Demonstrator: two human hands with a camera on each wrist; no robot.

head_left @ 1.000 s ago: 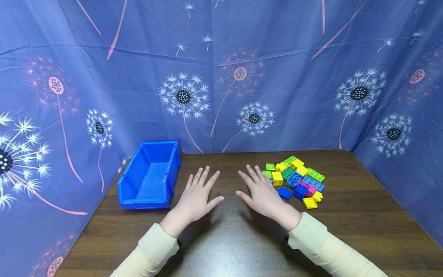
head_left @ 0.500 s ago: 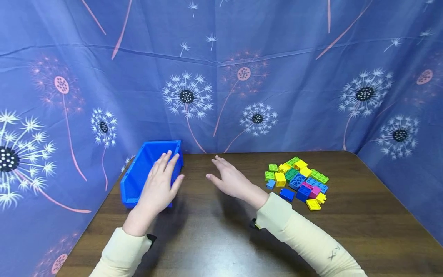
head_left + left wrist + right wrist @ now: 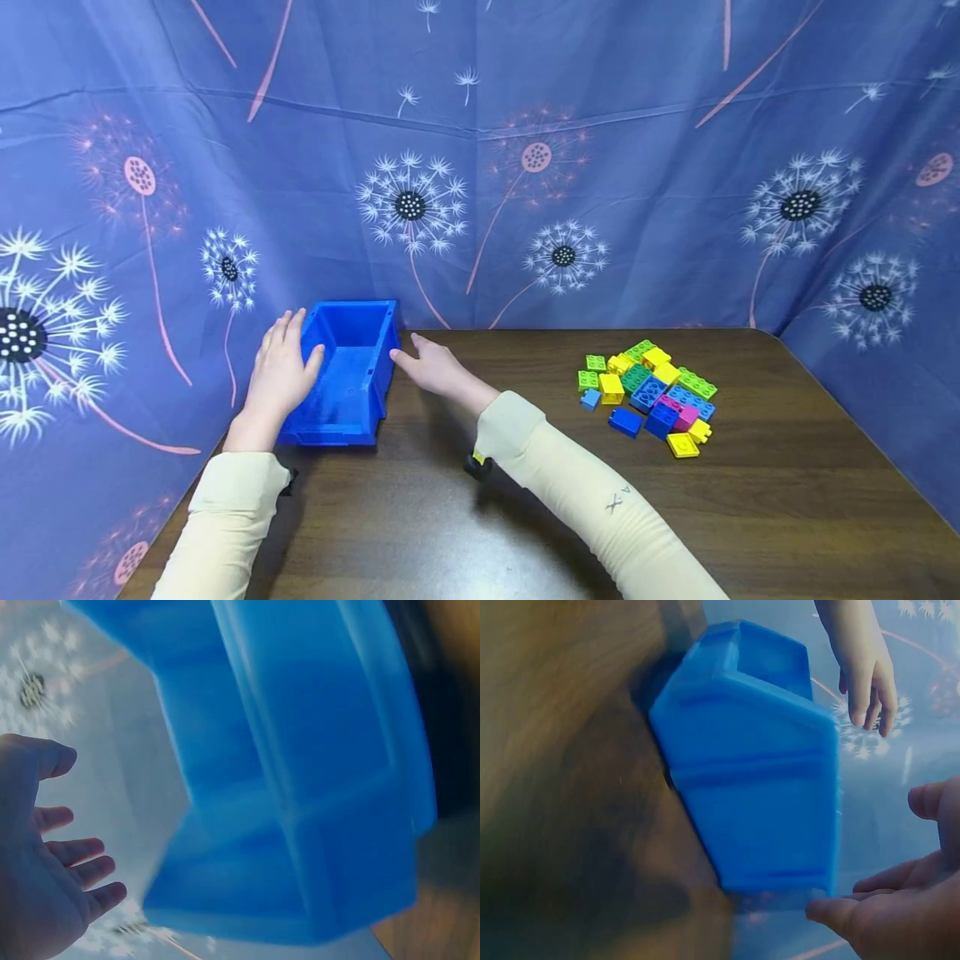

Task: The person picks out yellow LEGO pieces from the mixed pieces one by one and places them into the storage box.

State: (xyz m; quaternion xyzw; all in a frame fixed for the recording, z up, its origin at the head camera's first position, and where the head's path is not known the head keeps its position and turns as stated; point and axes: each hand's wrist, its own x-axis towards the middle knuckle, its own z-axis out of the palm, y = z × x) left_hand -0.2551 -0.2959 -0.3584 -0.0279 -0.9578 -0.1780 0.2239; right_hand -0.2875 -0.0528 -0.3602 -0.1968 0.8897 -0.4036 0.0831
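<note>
A blue plastic storage bin with a low front stands at the table's left, nothing inside it. My left hand is over the bin's left side, fingers extended and thumb apart. In the left wrist view that hand appears beside the bin, holding nothing. My right hand reaches to the bin's right wall, fingertips close to it. From the right wrist, the fingers of the right hand show near the bin's back corner, extended and holding nothing.
Several toy building bricks in green, yellow, blue and pink lie grouped on the right part of the brown wooden table. A blue dandelion-patterned cloth hangs behind and along the sides.
Both hands have moved left from the table's middle to the two sides of the bin. The bricks and the bin have stayed in place; the head view has shifted slightly.
</note>
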